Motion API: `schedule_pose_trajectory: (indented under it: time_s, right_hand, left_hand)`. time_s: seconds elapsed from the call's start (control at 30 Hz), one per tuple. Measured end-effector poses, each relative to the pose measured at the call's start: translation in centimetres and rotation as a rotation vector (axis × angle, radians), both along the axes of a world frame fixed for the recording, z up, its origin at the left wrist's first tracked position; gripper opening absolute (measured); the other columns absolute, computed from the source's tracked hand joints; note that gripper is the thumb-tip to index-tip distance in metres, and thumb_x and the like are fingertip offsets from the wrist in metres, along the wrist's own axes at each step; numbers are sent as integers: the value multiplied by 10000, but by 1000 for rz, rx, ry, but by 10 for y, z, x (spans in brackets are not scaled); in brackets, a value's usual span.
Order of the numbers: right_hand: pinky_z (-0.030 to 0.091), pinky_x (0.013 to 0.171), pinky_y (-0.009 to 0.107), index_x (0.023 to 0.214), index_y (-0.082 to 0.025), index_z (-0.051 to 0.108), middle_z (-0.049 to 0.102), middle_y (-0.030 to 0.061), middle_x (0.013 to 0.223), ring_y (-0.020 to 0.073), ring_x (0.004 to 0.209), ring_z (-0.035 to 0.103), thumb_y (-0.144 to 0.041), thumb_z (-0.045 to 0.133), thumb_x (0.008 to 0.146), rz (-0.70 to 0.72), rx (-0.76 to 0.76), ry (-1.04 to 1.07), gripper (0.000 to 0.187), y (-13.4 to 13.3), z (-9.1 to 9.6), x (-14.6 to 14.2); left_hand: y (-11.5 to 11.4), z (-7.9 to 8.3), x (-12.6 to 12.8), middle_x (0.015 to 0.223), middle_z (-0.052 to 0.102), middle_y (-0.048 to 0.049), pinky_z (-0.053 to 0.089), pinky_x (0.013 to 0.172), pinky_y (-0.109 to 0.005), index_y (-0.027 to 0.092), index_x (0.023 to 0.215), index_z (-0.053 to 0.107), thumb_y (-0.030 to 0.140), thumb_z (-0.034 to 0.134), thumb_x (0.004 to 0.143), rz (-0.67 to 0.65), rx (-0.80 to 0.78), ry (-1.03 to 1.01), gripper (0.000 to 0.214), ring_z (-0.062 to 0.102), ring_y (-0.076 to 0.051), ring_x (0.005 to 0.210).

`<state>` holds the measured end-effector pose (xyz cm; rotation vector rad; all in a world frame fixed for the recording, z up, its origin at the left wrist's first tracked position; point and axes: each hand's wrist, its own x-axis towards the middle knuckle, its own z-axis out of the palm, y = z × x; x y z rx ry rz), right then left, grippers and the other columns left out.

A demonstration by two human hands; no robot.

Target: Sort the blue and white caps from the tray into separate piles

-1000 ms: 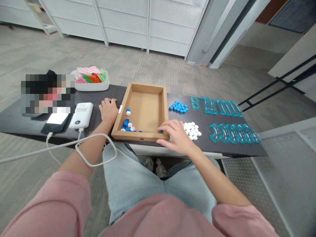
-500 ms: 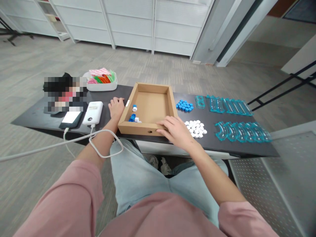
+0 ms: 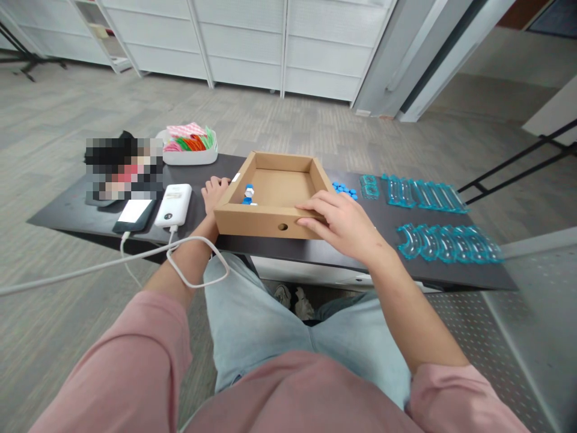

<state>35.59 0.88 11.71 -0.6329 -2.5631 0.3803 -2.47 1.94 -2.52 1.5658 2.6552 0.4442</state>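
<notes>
One dark, smooth tabletop (image 3: 385,219), long from side to side.

One cardboard box (image 3: 256,222), open-topped, brown, matt, rectangular: on the tabletop in front of me, between my two hands. Long axis runs away from me; open side up, one short wall facing me, with a round hole (image 3: 282,227) in it. The near end looks tilted up.

My right hand (image 3: 345,222): gripping the near right corner, fingers over the rim, thumb on the outer face. My left hand (image 3: 214,193): just beside the left wall, partly hidden behind it; I cannot tell whether it grips.

Curved teal pieces (image 3: 446,245) and straight teal pieces (image 3: 424,193): clear plastic, in two rows, well right of the box.

One white tub (image 3: 192,157), rounded, holding coloured strands.

One white power bank (image 3: 174,206), smooth, corded.

Blue pieces (image 3: 345,189), small, beyond my right hand.

White and blue pieces (image 3: 249,191), few, inside the box along its left wall.
</notes>
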Motion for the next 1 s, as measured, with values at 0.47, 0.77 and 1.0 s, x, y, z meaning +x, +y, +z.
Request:
schedule_pose_trajectory:
  time_s: [0.47, 0.77, 1.0]
  right_hand:
    - [531, 983, 476, 1393, -284, 822, 847, 136, 1253, 353, 1150, 758, -514, 590, 1226, -29, 63, -109, 367, -11, 10, 6]
    - [528, 1003, 469, 1391, -276, 826, 842, 137, 1292, 354, 1193, 760, -538, 578, 1233, -41, 87, -122, 393, -13, 8, 7]
    - [532, 1014, 478, 1384, -269, 821, 850, 142, 1282, 353, 1185, 763, -527, 570, 1233, -44, 90, -121, 391, -14, 10, 8]
  left_hand:
    - [1, 4, 7, 1624, 589, -296, 413, 1160, -519, 169, 1574, 657, 303, 387, 1212, 32, -39, 54, 472, 539, -408, 1439]
    - [2, 5, 5, 1648, 578, -281, 389, 1177, -522, 145, 1608, 647, 301, 384, 1216, 27, -57, 38, 497, 497, -407, 1439]
    - [5, -2, 0, 1630, 590, -271, 386, 1154, -519, 142, 1611, 655, 294, 360, 1222, 26, -29, 36, 511, 489, -405, 1425]
